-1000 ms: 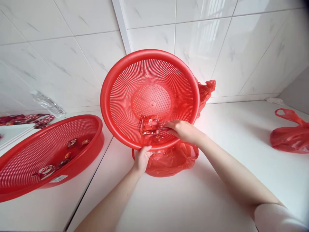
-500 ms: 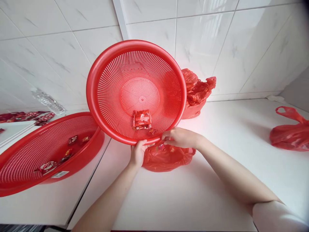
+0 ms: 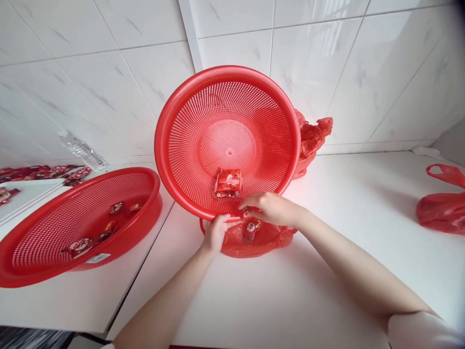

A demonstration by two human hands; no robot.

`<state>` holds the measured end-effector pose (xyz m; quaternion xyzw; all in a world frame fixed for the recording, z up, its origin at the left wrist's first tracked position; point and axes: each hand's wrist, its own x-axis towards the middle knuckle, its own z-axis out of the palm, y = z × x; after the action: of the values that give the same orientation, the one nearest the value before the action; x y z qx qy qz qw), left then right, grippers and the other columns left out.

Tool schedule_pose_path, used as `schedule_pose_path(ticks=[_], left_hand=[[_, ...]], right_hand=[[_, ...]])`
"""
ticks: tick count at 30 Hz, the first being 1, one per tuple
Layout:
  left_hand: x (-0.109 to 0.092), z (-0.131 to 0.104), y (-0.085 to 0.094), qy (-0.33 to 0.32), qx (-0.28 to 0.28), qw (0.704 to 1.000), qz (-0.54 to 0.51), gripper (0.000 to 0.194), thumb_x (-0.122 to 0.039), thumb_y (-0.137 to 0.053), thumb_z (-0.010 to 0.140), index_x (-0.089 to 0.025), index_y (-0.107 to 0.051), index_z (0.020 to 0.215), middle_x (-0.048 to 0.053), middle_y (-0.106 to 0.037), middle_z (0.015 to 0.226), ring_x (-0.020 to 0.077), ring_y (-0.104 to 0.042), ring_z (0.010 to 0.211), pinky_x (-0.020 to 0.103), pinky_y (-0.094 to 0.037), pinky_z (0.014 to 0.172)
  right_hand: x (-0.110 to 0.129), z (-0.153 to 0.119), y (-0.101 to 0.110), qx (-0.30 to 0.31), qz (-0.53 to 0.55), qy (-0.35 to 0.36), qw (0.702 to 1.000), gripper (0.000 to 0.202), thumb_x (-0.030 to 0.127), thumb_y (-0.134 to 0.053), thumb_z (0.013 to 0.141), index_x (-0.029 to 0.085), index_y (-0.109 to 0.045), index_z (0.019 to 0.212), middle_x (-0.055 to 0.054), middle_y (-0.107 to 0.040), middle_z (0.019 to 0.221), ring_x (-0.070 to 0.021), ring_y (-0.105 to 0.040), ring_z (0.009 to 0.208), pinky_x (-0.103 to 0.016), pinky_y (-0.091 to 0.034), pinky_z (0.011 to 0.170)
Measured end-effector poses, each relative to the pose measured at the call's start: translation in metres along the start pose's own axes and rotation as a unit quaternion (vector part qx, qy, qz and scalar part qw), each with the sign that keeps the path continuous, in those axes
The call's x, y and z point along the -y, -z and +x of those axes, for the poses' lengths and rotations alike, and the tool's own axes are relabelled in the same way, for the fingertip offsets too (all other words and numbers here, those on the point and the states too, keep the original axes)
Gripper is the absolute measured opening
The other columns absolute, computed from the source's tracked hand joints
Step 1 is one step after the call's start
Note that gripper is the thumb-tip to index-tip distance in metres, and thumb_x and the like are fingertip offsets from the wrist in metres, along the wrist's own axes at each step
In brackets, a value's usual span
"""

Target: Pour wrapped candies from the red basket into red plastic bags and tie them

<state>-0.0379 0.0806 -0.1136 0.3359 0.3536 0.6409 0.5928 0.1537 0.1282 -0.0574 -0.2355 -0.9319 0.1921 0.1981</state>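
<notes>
My left hand (image 3: 216, 236) grips the lower rim of a red plastic mesh basket (image 3: 232, 72), which is tilted so its inside faces me. Several red-wrapped snack packets (image 3: 228, 182) lie low in it. At the rim's lower right, my right hand (image 3: 269, 206) has its fingers bent round a small wrapped packet (image 3: 246, 212), partly hidden by the fingers. Right below both hands stands an open red plastic bag (image 3: 269, 242), with a red snack packet (image 3: 251, 230) showing at its mouth.
To the left, a second red basket (image 3: 154, 203) holds several wrapped snacks. A clear plastic bottle or tray (image 3: 85, 151) and more red packets (image 3: 39, 172) are behind it. Other red bags stand at the back (image 3: 312, 140) and far right (image 3: 441, 213). White tiled wall (image 3: 232, 29) behind.
The view has shifted, so the held basket appears farther right. My right hand's fingers have moved inward over the rim. A red packet now shows in the bag's mouth.
</notes>
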Motion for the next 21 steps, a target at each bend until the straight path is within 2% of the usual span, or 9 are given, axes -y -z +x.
schedule_pose_path(ticks=[5,9,14,17,19,21], left_hand=[[-0.006,0.004,0.001,-0.013,-0.021,1.0,0.006,0.029,-0.02,-0.065,0.067,-0.013,-0.066,0.095,0.009,-0.073,0.095,0.0328,-0.067,0.098,0.055,-0.052,0.087],[-0.011,0.007,0.002,-0.029,-0.022,0.999,0.009,0.033,-0.02,-0.062,0.069,-0.014,-0.065,0.101,0.009,-0.072,0.098,0.0307,-0.067,0.099,0.052,-0.052,0.089],[-0.011,0.009,0.005,-0.047,-0.023,0.999,0.006,0.027,-0.019,-0.063,0.068,-0.016,-0.067,0.094,0.006,-0.072,0.094,0.0292,-0.067,0.099,0.049,-0.053,0.09],[-0.012,0.009,0.004,-0.045,-0.026,0.999,0.003,0.027,-0.019,-0.063,0.068,-0.016,-0.067,0.095,0.006,-0.072,0.094,0.0287,-0.068,0.098,0.049,-0.053,0.09],[-0.013,0.008,0.002,-0.05,-0.031,0.998,0.005,0.03,-0.018,-0.063,0.069,-0.016,-0.066,0.098,0.006,-0.072,0.095,0.0288,-0.068,0.098,0.049,-0.053,0.089],[-0.013,0.004,-0.002,-0.048,-0.029,0.998,0.01,0.033,-0.017,-0.063,0.069,-0.016,-0.065,0.102,0.007,-0.071,0.099,0.0297,-0.067,0.1,0.05,-0.054,0.088]], right_hand=[[0.001,-0.003,0.009,-0.01,-0.009,-0.037,0.999,0.034,0.01,-0.06,0.081,0.017,-0.063,0.114,-0.007,-0.069,0.103,-0.0168,-0.065,0.083,-0.027,-0.048,0.073],[0.006,-0.003,0.011,0.017,-0.007,-0.029,0.999,0.034,0.007,-0.058,0.079,0.018,-0.062,0.111,-0.005,-0.07,0.096,-0.0151,-0.063,0.075,-0.025,-0.046,0.066],[0.009,-0.003,0.01,0.016,-0.002,-0.018,1.0,0.036,0.009,-0.054,0.083,0.021,-0.062,0.116,-0.005,-0.071,0.103,-0.0185,-0.066,0.087,-0.029,-0.048,0.076],[0.01,-0.003,0.009,0.009,-0.009,-0.014,1.0,0.031,0.016,-0.053,0.088,0.023,-0.063,0.116,-0.006,-0.07,0.106,-0.0194,-0.067,0.088,-0.031,-0.05,0.078],[0.01,-0.002,0.008,-0.011,-0.017,-0.009,1.0,0.028,0.021,-0.053,0.09,0.021,-0.063,0.116,-0.008,-0.067,0.111,-0.0197,-0.066,0.09,-0.032,-0.051,0.08],[0.009,-0.001,0.006,-0.046,-0.02,0.0,0.999,0.03,0.023,-0.053,0.091,0.019,-0.06,0.12,-0.011,-0.061,0.122,-0.0212,-0.063,0.102,-0.034,-0.051,0.088]])
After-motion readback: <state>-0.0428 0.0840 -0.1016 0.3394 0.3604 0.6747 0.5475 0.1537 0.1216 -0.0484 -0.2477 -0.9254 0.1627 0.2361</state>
